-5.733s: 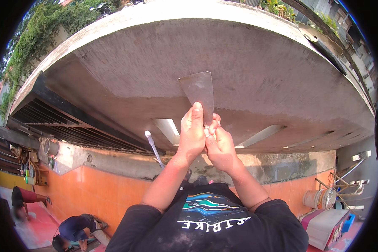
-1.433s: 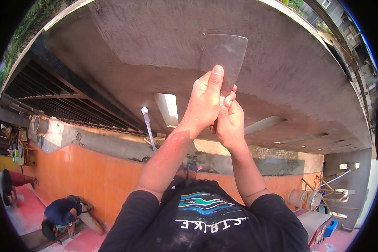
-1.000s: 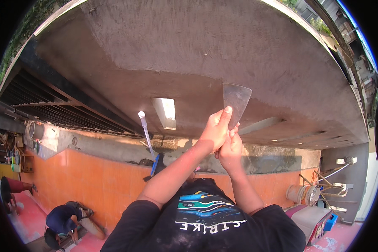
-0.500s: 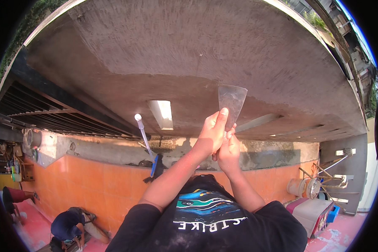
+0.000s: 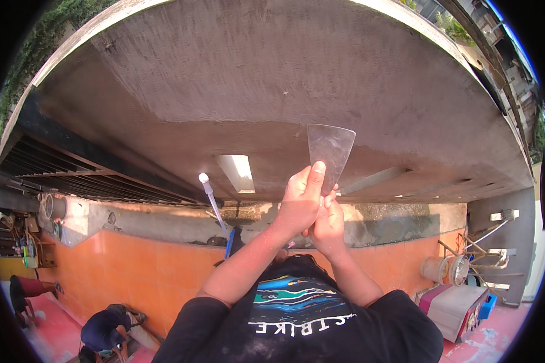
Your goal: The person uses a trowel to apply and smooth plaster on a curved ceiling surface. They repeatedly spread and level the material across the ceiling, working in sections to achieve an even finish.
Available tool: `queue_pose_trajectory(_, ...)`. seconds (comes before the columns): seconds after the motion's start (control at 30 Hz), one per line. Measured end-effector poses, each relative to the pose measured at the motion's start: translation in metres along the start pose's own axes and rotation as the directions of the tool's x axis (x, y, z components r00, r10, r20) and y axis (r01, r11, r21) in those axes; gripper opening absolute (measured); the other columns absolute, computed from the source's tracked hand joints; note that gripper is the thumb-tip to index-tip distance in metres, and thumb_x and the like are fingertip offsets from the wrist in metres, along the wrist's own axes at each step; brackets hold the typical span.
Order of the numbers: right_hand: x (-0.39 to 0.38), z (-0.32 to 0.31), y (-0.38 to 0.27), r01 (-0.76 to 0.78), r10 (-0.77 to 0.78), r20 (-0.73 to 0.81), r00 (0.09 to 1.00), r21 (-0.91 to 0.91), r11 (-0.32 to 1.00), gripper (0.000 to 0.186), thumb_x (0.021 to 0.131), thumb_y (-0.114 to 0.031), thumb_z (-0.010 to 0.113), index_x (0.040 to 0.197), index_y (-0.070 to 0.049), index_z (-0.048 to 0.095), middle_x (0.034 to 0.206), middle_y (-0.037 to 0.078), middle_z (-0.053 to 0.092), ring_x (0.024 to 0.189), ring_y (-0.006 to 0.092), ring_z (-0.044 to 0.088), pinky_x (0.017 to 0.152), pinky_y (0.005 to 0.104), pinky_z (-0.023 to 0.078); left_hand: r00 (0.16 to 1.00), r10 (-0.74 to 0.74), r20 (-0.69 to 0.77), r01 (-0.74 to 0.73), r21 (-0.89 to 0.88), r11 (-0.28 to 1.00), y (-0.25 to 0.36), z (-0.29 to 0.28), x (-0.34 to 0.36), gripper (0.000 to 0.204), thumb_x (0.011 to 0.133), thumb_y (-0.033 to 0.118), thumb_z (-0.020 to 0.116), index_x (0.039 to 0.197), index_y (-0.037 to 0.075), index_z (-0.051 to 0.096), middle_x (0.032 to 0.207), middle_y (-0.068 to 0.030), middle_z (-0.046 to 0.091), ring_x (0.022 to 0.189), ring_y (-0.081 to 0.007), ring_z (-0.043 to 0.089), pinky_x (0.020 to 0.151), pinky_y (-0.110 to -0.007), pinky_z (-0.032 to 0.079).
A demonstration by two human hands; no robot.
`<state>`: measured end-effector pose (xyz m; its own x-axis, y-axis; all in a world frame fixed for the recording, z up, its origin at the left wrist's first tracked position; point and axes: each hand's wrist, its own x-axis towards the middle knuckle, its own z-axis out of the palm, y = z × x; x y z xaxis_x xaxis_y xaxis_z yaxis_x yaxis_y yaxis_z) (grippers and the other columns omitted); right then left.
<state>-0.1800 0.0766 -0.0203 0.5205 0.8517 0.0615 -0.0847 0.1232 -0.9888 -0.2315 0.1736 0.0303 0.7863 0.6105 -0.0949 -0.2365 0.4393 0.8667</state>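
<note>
A putty knife point(image 5: 331, 148) with a wide, flaring grey blade points up toward the plastered wall point(image 5: 224, 78). My left hand point(image 5: 301, 199) is closed on it, thumb pressed along the base of the blade. My right hand point(image 5: 329, 221) is closed against the left one, low around the handle, with its fingers partly tucked behind. The handle itself is hidden by both hands. Whether the blade touches the wall cannot be told. On the wall, a darker, smoother lower band meets a rougher, lighter upper area near the blade.
A white-handled broom point(image 5: 215, 202) with a blue head stands left of my arms. Dark slatted bars point(image 5: 72, 163) run along the left. Buckets point(image 5: 445, 269) and a box-shaped carrier point(image 5: 454, 311) are at the right, on orange and pink flooring. Another person point(image 5: 106, 330) bends down at lower left.
The view has shifted slightly. The putty knife and both hands have moved a little left against the wall, still gripped the same way. The bending person has shifted posture.
</note>
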Motion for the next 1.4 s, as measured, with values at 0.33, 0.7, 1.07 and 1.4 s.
queue_pose_trajectory(0.33, 0.018, 0.006, -0.009, 0.095, -0.106, -0.049, 0.993, -0.181, 0.979, 0.013, 0.101, -0.011, 0.037, 0.090, -0.007, 0.043, 0.066, 0.001, 0.053, 0.053, 0.0057, 0.051, 0.046, 0.0203, 0.038, 0.999, 0.025, -0.036, -0.029, -0.118, 0.993, -0.013, -0.008, 0.016, 0.050, 0.106, 0.045, 0.037, 0.091, 0.001, 0.055, 0.075, -0.0063, 0.057, 0.060, -0.0088, 0.048, 0.057, -0.025, 0.044)
queue_pose_trajectory(0.7, -0.007, 0.010, 0.000, -0.168, 0.175, -0.106, 0.979, 0.079, 0.983, 0.041, 0.108, -0.033, 0.028, 0.100, -0.004, 0.055, 0.065, 0.001, 0.054, 0.048, 0.0076, 0.049, 0.043, 0.0222, 0.038, 0.989, -0.151, 0.006, 0.150, 0.087, 0.985, -0.017, -0.008, 0.005, 0.048, 0.106, 0.043, 0.040, 0.093, 0.000, 0.055, 0.076, -0.0056, 0.058, 0.059, -0.0090, 0.051, 0.057, -0.026, 0.045)
queue_pose_trajectory(1.07, 0.056, 0.016, -0.037, 0.136, -0.141, 0.042, 0.989, 0.102, 0.985, 0.019, 0.104, -0.024, 0.048, 0.093, -0.011, 0.039, 0.074, 0.000, 0.053, 0.053, 0.0052, 0.050, 0.046, 0.0202, 0.040, 0.965, 0.258, 0.044, -0.261, 0.095, 0.961, 0.049, 0.001, 0.032, 0.054, 0.103, 0.050, 0.043, 0.085, 0.000, 0.055, 0.073, -0.0048, 0.060, 0.062, -0.0065, 0.053, 0.056, -0.025, 0.046)
queue_pose_trajectory(1.4, -0.070, -0.020, 0.092, -0.661, 0.667, 0.296, 0.684, -0.134, 0.738, 0.018, 0.100, -0.023, 0.050, 0.105, -0.006, 0.051, 0.082, 0.003, 0.059, 0.072, 0.0122, 0.059, 0.066, 0.0277, 0.049, 0.935, -0.343, -0.093, 0.353, 0.352, 0.867, -0.099, -0.055, -0.062, 0.047, 0.107, 0.040, 0.034, 0.101, 0.001, 0.060, 0.081, -0.0048, 0.065, 0.059, -0.0092, 0.060, 0.042, -0.024, 0.048)
